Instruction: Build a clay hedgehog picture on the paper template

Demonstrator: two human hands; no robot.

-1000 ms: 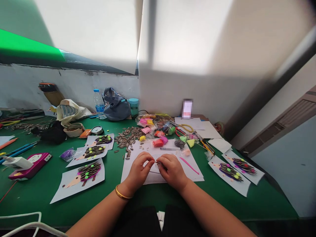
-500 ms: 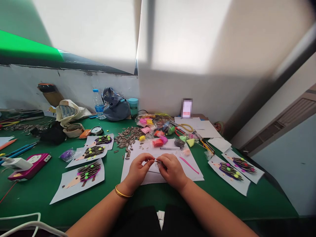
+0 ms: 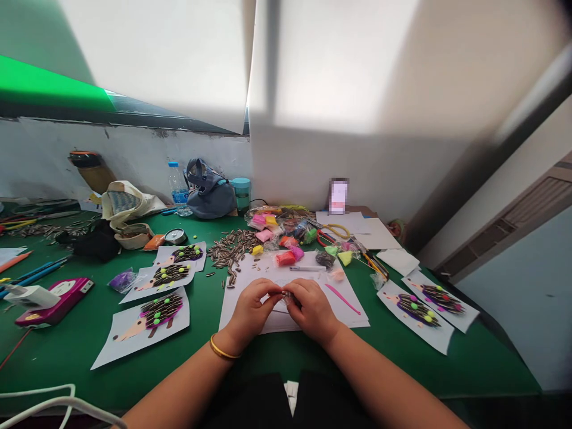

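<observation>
Over the white paper [image 3: 232, 313], my left hand [image 3: 252, 305] and my right hand [image 3: 315, 310] meet with closed fingertips. A crumpled bit of clear plastic [image 3: 285, 300] shows at the right fingertips, and something small and dark is pinched there too. What my left thumb and forefinger pinch is too small and hidden to name. A pink modelling tool [image 3: 342, 299] lies right of my right hand, and a pen [image 3: 307, 269] lies just beyond it. Packets of coloured clay [image 3: 286, 258] sit at the paper's far edge. A heap of sunflower seeds [image 3: 233, 245] lies to the left.
Hedgehog pictures with seed spines stand on the left [image 3: 147, 322] and right [image 3: 411, 313]. A purple power strip [image 3: 58, 302], bottle [image 3: 179, 189] and grey-blue bag [image 3: 210, 193] are leftward. Scissors [image 3: 335, 231] and a phone [image 3: 338, 196] are at the back.
My left fingertips have shifted slightly right, closer against my right fingertips. The things on the table lie as before.
</observation>
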